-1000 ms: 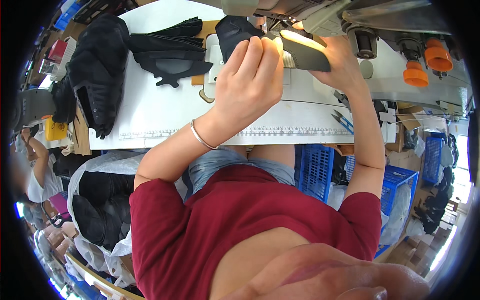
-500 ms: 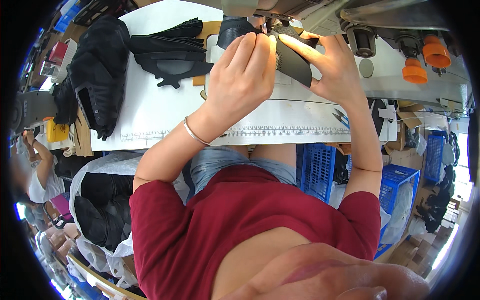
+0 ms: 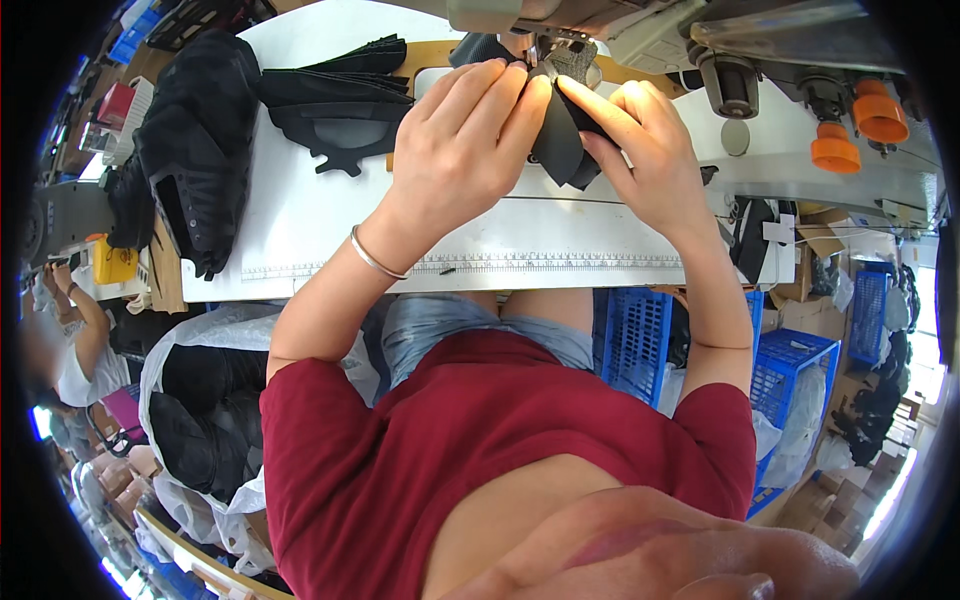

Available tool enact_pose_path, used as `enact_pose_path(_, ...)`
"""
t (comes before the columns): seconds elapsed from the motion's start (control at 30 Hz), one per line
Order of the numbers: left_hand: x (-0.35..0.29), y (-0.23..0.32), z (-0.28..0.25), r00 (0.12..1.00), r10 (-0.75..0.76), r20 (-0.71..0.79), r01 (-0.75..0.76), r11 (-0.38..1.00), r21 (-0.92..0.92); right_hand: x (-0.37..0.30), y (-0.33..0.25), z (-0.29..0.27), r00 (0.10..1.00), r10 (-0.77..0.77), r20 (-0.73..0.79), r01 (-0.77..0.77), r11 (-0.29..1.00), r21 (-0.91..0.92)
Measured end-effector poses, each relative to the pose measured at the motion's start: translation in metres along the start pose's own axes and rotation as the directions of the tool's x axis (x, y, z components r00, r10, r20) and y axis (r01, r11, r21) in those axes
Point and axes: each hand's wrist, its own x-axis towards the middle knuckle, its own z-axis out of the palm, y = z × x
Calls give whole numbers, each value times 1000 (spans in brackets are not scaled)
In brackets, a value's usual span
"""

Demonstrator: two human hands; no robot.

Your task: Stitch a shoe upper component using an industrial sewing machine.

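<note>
Ruler markings point(image 3: 560, 263) line your white tabletop point(image 3: 330, 225). Your left hand point(image 3: 455, 140) and right hand point(image 3: 652, 150) pinch a pointed, matte-black piece point(image 3: 562, 150).

Warm, bright light catches the hands point(image 3: 645, 150), while fisheye edges curve into black.

A deep maroon top point(image 3: 540, 410) with a wide, rounded neckline and short, loose sleeves point(image 3: 325, 410) covers the torso. One thin, silver-coloured bangle point(image 3: 371, 259) (plain and smooth-looking) rings the left wrist point(image 3: 392, 235). Faded light-blue denim shorts point(image 3: 430, 330) show beside the worktop's point(image 3: 600, 230) near edge.
</note>
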Motion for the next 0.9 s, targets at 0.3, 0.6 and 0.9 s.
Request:
enact_pose_path(0.3, -2, 3, 0, 999, -33, -23, 33, 999, -8, 1, -20, 6, 996, 75, -51, -66, 986, 154)
enact_pose_path(0.6, -6, 6, 8, 948, -295, -118, 264, 938, -224, -8, -35, 19, 948, 317, -13, -292, 887, 359)
enact_pose_path(0.9, -19, -1, 14, 981, -136, -136, 115, 981, -156, -20, -39, 27, 939, 332, -88, -243, 823, 513)
